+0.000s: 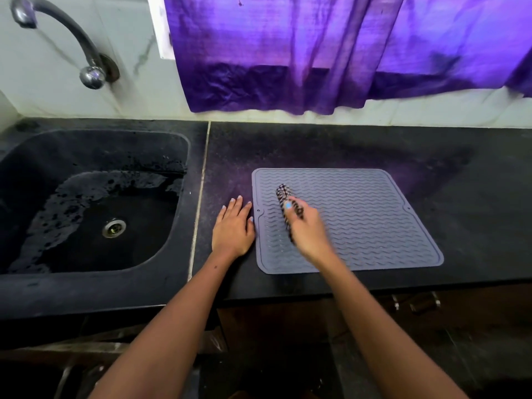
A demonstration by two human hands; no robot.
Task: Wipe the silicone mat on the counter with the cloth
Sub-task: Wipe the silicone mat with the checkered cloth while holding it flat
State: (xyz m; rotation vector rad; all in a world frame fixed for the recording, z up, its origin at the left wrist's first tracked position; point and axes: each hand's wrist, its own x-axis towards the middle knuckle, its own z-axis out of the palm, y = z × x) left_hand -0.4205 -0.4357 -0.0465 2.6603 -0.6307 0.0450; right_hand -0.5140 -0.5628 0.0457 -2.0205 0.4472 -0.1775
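A grey silicone mat [365, 220] with wavy ridges lies flat on the black counter [460, 174]. My right hand [309, 230] is over the mat's left part and grips a bunched black-and-white checked cloth [283, 194]; the cloth's far end pokes out past the fingers onto the mat. The hand is motion-blurred. My left hand [233, 226] rests flat on the counter with straight fingers, its thumb side touching the mat's left edge.
A black sink [95, 203] with a wet basin and a metal drain sits to the left, with a tap [72, 38] above it. A purple curtain [331, 53] hangs over the white tiled wall behind. Cabinet handles [417, 305] show below the counter edge.
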